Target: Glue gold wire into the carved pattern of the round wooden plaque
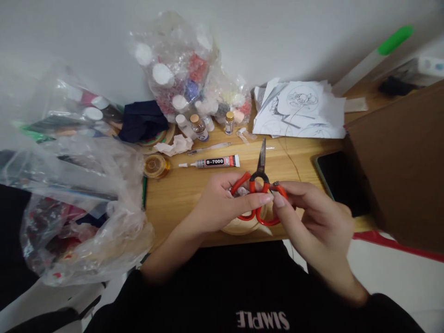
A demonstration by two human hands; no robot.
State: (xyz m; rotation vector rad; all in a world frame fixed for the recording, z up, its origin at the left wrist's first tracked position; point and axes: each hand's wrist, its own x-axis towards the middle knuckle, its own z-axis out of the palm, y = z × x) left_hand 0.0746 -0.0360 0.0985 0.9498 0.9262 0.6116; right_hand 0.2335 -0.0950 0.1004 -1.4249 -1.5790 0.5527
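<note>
Red-handled scissors (261, 178) lie on the wooden table (180, 189) with the blades pointing away from me. Just over the handles, my left hand (222, 206) and my right hand (312, 217) meet fingertip to fingertip. Both are pinched closed on something tiny that I cannot make out. A round pale wooden object (243, 226) shows partly under my hands at the table's front edge.
A B-7000 glue tube (215, 162) lies beyond the scissors, a small gold reel (156, 165) to its left. Clear bags of bottles and beads (183, 74) sit at the back, line drawings (301, 111) at back right, a dark phone (338, 180) at right, a big plastic bag (79, 208) at left.
</note>
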